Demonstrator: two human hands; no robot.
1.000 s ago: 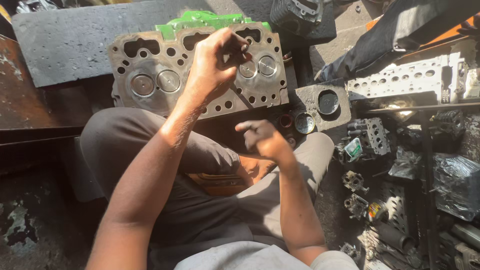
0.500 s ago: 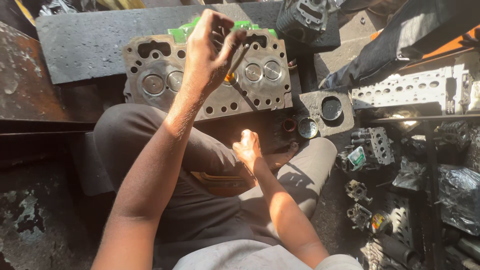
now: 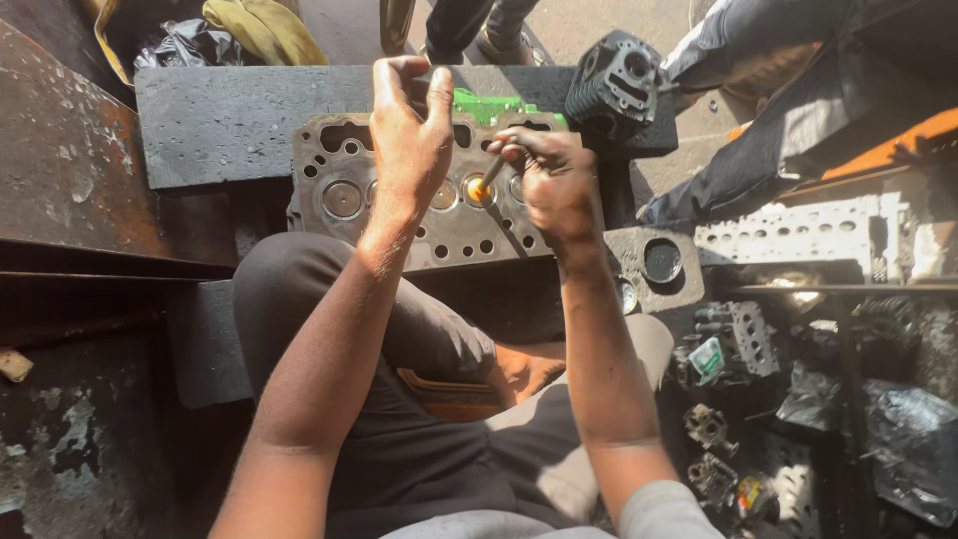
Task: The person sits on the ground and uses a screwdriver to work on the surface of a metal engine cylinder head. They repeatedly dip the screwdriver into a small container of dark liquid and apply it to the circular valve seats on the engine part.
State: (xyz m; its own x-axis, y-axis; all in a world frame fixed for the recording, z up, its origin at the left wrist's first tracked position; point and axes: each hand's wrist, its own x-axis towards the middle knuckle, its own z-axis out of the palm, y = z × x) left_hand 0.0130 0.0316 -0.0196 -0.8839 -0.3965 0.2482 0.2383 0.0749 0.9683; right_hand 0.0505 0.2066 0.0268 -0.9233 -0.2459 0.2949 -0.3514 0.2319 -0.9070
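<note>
Right hand (image 3: 555, 185) fingers pinch rod (image 3: 490, 174) — tilted down-left onto cylinder head (image 3: 399, 215); left hand (image 3: 407, 140) loosely curled, empty.

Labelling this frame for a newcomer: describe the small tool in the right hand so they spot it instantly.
Start at the grey cylinder head lying flat against the dark slab, in front of the seated person's knees. Over its row of round valve seats, the right hand pinches a short stick-like tool, tilted, its lower end at a seat. That seat glints yellowish; its neighbours are dull grey.
</note>
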